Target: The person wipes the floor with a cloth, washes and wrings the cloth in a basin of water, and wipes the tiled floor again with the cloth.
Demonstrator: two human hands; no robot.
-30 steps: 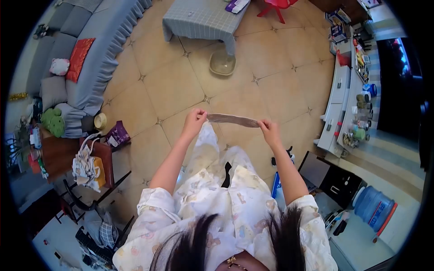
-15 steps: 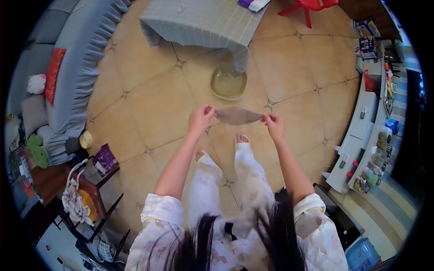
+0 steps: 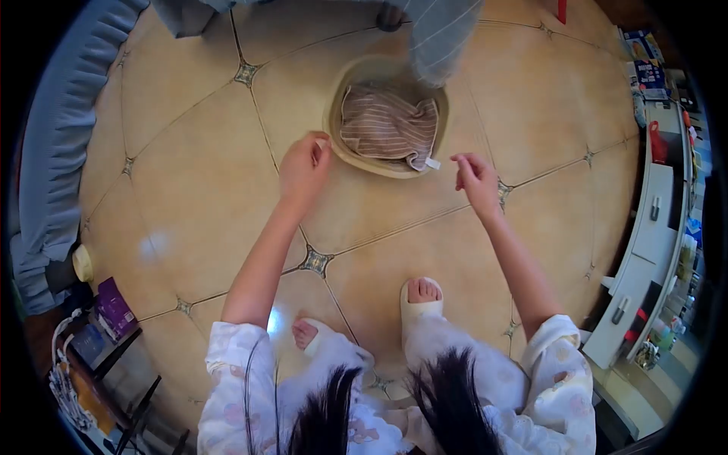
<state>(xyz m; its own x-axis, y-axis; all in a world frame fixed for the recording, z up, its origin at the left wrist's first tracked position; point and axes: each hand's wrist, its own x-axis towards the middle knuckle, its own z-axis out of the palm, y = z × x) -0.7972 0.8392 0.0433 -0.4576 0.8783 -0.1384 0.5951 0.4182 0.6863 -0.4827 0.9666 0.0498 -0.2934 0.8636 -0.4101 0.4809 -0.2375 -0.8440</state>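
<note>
A brown cloth with pale stripes (image 3: 388, 125) lies spread in a beige basin (image 3: 331, 125) on the tiled floor, one corner with a white tag resting at the rim. My left hand (image 3: 305, 168) is beside the basin's left rim, empty, its fingers loosely curled and the thumb slightly apart. To the right of the basin, my right hand (image 3: 476, 182) hovers with bent fingers a little apart and nothing in them. Both hands are off the cloth.
A grey striped tablecloth (image 3: 444, 34) hangs over the basin's far edge. My slippered feet (image 3: 422, 296) stand on the tiles. A sofa (image 3: 57, 144) runs along the left, a white cabinet (image 3: 633, 250) along the right. A purple bag (image 3: 115, 307) sits at lower left.
The cloth, stretched between both hands before, has been let go and now lies in the basin. My hands have moved apart, and the view is closer to the basin.
</note>
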